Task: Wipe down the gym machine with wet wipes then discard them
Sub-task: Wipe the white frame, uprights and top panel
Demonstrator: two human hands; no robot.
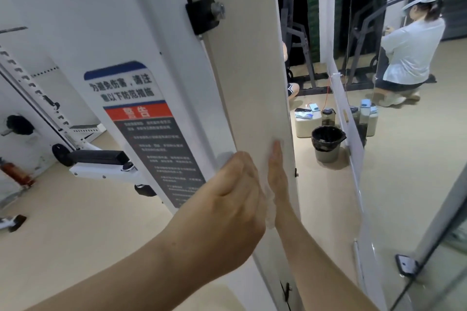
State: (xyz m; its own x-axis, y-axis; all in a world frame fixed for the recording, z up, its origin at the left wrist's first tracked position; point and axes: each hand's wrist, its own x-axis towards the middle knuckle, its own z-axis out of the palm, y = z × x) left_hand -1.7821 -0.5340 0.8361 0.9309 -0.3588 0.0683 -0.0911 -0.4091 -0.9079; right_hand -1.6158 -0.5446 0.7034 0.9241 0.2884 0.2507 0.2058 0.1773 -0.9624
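Head view: right hand (276,171) flat, grip released, straight fingers press wet wipe (270,212) onto machine panel (247,70), lower centre, for full wiping contact. Left hand (235,192) grip clenched round panel edge, likely steadying. Bin (327,144) right of centre.

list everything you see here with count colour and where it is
panel: 1, off-white, upright, centre
bolt: 1, silver in black mount, panel's upper left
warning label: 1, blue, red, black, left of panel
wipe: 1, white, on panel under right hand
mirror: 1, clear, right side
bin: 1, grey, black liner, between panel and mirror
left hand: 1, panel's left edge, fingers hidden
right hand: 1, flat on wipe
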